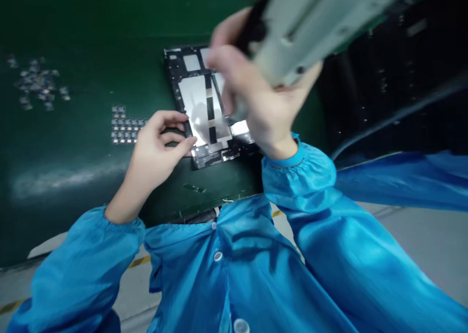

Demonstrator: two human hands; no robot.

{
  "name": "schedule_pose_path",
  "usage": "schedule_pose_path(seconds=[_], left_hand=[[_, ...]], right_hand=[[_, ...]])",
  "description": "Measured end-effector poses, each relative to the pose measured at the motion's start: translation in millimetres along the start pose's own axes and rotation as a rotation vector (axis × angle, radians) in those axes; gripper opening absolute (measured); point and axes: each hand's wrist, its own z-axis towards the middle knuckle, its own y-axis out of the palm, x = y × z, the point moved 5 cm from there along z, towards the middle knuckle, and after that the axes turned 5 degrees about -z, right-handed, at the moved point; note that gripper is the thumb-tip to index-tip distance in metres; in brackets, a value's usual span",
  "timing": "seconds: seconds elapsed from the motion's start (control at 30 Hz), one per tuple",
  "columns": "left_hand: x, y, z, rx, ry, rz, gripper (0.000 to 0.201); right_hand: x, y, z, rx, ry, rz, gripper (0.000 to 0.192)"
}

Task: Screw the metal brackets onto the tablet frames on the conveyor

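An opened tablet (195, 106) lies on the green work surface, showing silvery panels, a black frame and a dark ribbon cable down its middle. My left hand (153, 150) grips its left edge, thumb on the lower frame and fingers along the side. Above the tablet's right half, my right hand (270, 106) is wrapped round a pale electric screwdriver (310, 26), which looms large and blurred close to the camera. The hand and tool hide the tablet's upper right part. Where the tool's tip is, I cannot make out.
Small circuit boards (122, 130) stand in neat rows left of the tablet, partly behind my left hand. A loose pile of similar pieces (42, 84) lies farther left. A small dark strip (194, 188) rests near the table's front edge. Dark panels and a cable (383, 118) are at right.
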Motion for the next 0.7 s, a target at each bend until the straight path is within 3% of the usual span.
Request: schedule_pose_path(seconds=[0.03,0.13,0.23,0.37,0.53,0.7], left_hand=[[0,-1.1,0,0.000,-0.009,0.008,0.046],[1,-2.3,1,-0.002,-0.038,0.029,0.047],[6,-2.8,2,-0.011,-0.052,0.025,0.047],[16,-3.1,2,-0.003,-0.042,0.024,0.048],[19,-3.1,1,0.013,-0.059,0.061,0.044],[15,-4.0,0,-0.008,-0.053,0.061,0.042]], right_hand=[[2,-29,0,0.114,-0.052,0.005,0.052],[15,-107,-5,0.371,-0.157,0.004,0.049],[33,-145,-10,0.438,-0.126,-0.007,0.044],[39,-144,-13,0.443,-0.153,0.010,0.041],[33,-136,-14,0.450,-0.124,-0.014,0.053],[37,-139,-14,0.367,-0.098,0.016,0.043]])
